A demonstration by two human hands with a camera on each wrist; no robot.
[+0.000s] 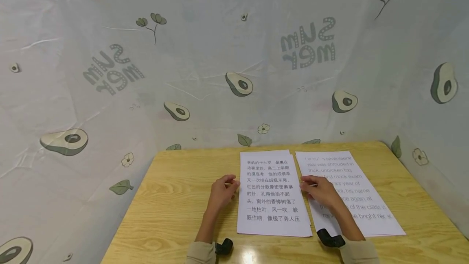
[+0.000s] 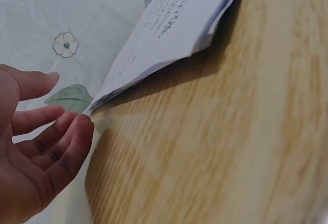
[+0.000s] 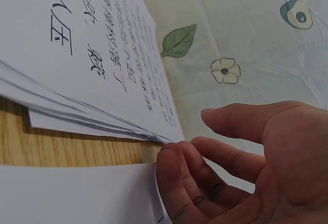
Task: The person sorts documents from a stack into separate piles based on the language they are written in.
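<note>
A stack of paper sheets (image 1: 270,190) printed with Chinese text lies on the table, between the two hands. At its left edge is my left hand (image 1: 222,192), fingers loosely bent and thumb apart; in the left wrist view the fingertips of that hand (image 2: 43,149) meet the edge of the stack (image 2: 164,39). My right hand (image 1: 324,192) is at the opposite edge, above a second stack of sheets (image 1: 370,215) with English text, partly covering it. The right wrist view has the right hand's (image 3: 246,167) fingertips against the Chinese stack's (image 3: 97,80) edge, thumb raised.
The wooden table (image 1: 176,199) extends left of the papers and to their right. Behind it hangs a pale cloth (image 1: 205,52) with avocado and leaf prints. Black devices sit at the left wrist (image 1: 224,247) and the right wrist (image 1: 331,238).
</note>
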